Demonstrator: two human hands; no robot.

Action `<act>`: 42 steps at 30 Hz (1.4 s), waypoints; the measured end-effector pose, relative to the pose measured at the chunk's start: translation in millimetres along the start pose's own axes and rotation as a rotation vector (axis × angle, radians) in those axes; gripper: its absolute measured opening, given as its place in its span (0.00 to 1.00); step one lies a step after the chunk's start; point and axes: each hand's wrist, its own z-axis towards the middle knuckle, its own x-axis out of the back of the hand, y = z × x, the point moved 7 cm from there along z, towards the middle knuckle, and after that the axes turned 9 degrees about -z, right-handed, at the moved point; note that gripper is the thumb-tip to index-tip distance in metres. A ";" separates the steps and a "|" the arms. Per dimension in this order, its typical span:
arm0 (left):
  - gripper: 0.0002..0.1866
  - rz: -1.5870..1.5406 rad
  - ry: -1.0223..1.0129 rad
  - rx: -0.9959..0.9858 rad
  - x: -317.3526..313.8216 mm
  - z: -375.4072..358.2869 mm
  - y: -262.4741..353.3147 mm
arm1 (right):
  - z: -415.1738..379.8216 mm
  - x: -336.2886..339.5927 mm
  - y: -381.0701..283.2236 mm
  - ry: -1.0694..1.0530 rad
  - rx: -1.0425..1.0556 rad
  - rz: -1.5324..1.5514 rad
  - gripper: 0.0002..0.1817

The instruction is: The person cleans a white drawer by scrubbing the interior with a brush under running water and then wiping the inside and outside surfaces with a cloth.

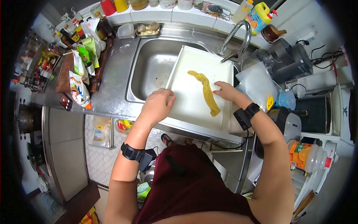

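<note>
A shallow white tray with raised sides (186, 98) lies across the right part of the sink, reaching past the counter's front edge. On its floor rests a twisted, damp-looking yellow cloth (207, 92), stretched lengthwise. My left hand (158, 104) is at the tray's left rim, thumb and index finger apart over the inside; its other fingers are partly hidden. To the right of the cloth, my right hand (225, 90) hovers over the tray, open, with fingertips pointing toward the cloth. Neither hand touches the cloth.
The steel sink (152, 71) shows left of the tray, and a curved faucet (244, 41) stands behind it. Food bags (79, 89) and bottles crowd the left counter. At the right are a clear plastic bag (257, 84) and a dark appliance (291, 61).
</note>
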 end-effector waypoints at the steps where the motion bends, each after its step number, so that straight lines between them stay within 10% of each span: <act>1: 0.10 -0.001 0.011 0.005 0.9 -0.1 1.6 | 2.8 -8.5 5.7 -0.001 0.084 -0.018 0.34; 7: 0.11 0.029 0.030 0.048 1.1 1.5 7.2 | 14.4 -59.8 -8.1 -0.105 0.545 -0.299 0.45; 15: 0.11 0.126 0.091 0.105 -0.2 2.7 7.8 | 126.4 -34.4 13.3 -0.052 0.092 -0.483 0.43; 27: 0.12 0.160 -0.224 0.047 -50.6 88.9 34.5 | 160.4 -47.4 -47.3 0.053 0.506 -0.329 0.32; 31: 0.14 0.213 -0.390 0.130 -79.5 112.8 27.6 | 175.0 -14.0 -24.1 0.167 0.093 -0.363 0.30; 34: 0.16 0.227 -0.482 0.177 -96.3 126.1 13.2 | 171.3 -30.8 -60.2 -0.041 0.495 -0.444 0.28; 38: 0.16 0.168 -0.479 0.237 -111.2 130.7 -8.3 | 208.5 -13.0 -30.5 0.335 0.249 -0.107 0.24; 42: 0.16 0.141 -0.464 0.288 -118.6 129.6 -35.1 | 204.7 14.6 -60.3 0.491 0.440 0.345 0.27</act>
